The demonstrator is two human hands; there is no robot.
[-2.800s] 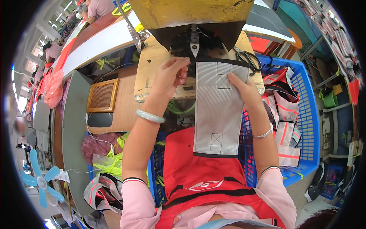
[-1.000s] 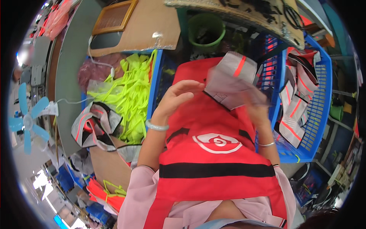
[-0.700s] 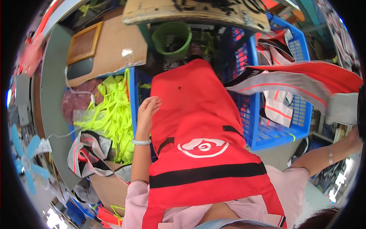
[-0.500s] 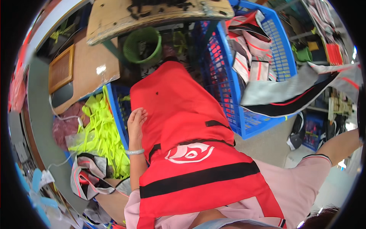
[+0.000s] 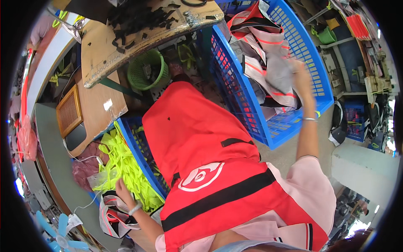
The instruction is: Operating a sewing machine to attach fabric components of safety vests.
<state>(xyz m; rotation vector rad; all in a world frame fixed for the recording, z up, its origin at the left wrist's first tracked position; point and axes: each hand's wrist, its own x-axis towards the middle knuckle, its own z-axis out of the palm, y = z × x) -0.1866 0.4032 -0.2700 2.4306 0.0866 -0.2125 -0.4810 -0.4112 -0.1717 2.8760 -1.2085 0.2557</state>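
Observation:
My right hand [image 5: 300,76], smeared by motion, is over the blue plastic basket [image 5: 268,136] at the right. Beside its fingers are grey fabric pieces [image 5: 255,67] with orange-red stripes, heaped in the basket; whether it grips one cannot be made out. At the lower left, my left hand [image 5: 124,195] is just above another grey and black fabric piece [image 5: 110,218] with red stripes. One finger points up and outward; the others are partly hidden, with nothing visible in the hand. Bright yellow strips [image 5: 130,159] lie in a bundle beside it.
A red apron [image 5: 197,122] covers my lap. Ahead stands a wooden bench [image 5: 100,54] strewn with black scraps [image 5: 138,21], and a green bin [image 5: 147,71] is below it. On the left are a brown board [image 5: 109,90] and a small blue fan [image 5: 62,239].
My right hand has swung in from the right edge to the basket, and the long grey piece now lies there. My left hand has dropped from the apron to the fabric at left.

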